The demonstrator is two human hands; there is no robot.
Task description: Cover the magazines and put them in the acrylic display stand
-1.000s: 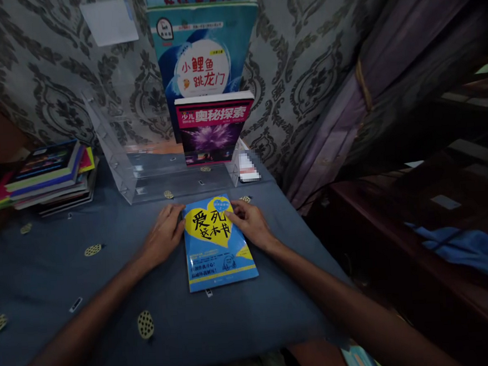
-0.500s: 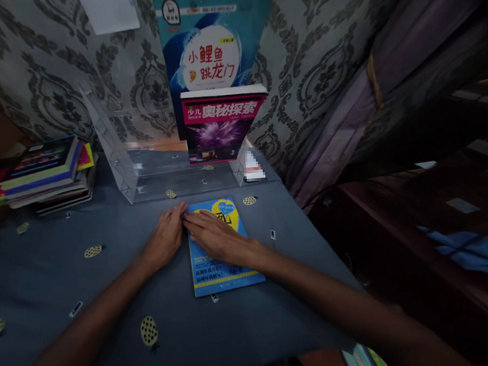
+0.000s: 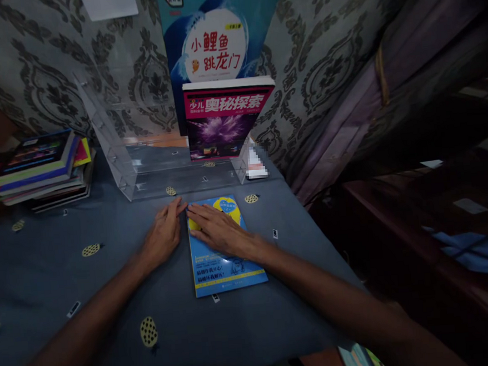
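Note:
A blue book with a yellow heart on its cover (image 3: 229, 267) lies flat on the blue-grey tablecloth (image 3: 109, 281). My right hand (image 3: 220, 233) rests flat across the top half of that cover, fingers stretched toward its left edge. My left hand (image 3: 164, 233) lies on the cloth against the book's left edge, fingers extended, their tips by the upper left corner. Behind the book a clear acrylic stand (image 3: 142, 156) holds a red-covered magazine (image 3: 225, 120) upright, with a large blue picture book (image 3: 217, 45) behind it.
A stack of several books (image 3: 38, 169) sits at the back left. Patterned wallpaper (image 3: 53, 79) backs the table, with a white sheet (image 3: 108, 3) pinned on it. A tied purple curtain (image 3: 367, 102) and dark wooden furniture (image 3: 439, 219) with blue cloth (image 3: 474, 248) stand at the right.
My right hand slid from the book's right edge across the cover to its left edge. The left hand stayed at the left edge. The view shifted slightly.

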